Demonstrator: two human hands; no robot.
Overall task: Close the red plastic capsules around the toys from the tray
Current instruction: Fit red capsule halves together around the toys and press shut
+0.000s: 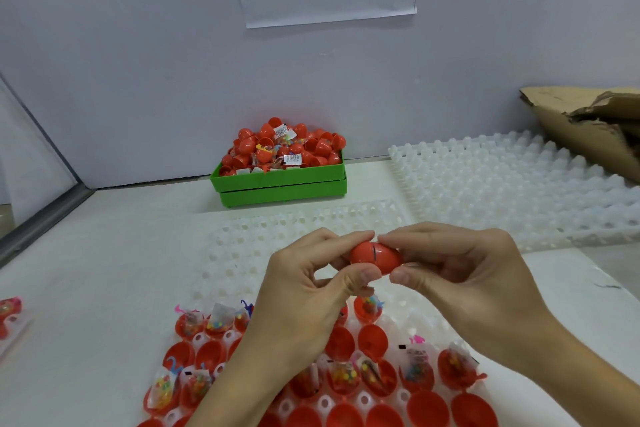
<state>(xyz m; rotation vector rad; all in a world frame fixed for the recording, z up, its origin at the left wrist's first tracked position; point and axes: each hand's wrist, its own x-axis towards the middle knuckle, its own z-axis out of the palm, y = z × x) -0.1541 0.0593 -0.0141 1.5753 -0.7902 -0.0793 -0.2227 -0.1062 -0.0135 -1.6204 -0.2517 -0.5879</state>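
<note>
Both hands are meeting at frame centre, clamped on one red capsule (375,256): the left hand (304,291) is pinching its left end between thumb and fingers, the right hand (460,274) is pinching the right end, and the capsule is being held in the air above the white tray (242,253), not touching it. A dark seam line is showing across the capsule's middle, so the two halves are looking joined or nearly joined; whether it is fully snapped cannot be told. The toy inside is hidden, if there is one. As for progress, plenty is looking left to do: in the lower part of the frame the tray is holding many open red halves (341,341), some sitting empty, others carrying toy packets (343,376) with coloured bits in clear wrap, none of them capped. The far rows of the tray, above the hands, are sitting unfilled. At upper centre a green bin (280,184) is standing on the table (86,270), heaped with red capsule pieces and packets; whether those are finished ones or stock is unclear. A second white tray (519,184) is lying at the right with nothing in it, beside crumpled cardboard (581,121) at the upper right. Judging from this, the job is somewhere in its early-to-middle stretch.
</note>
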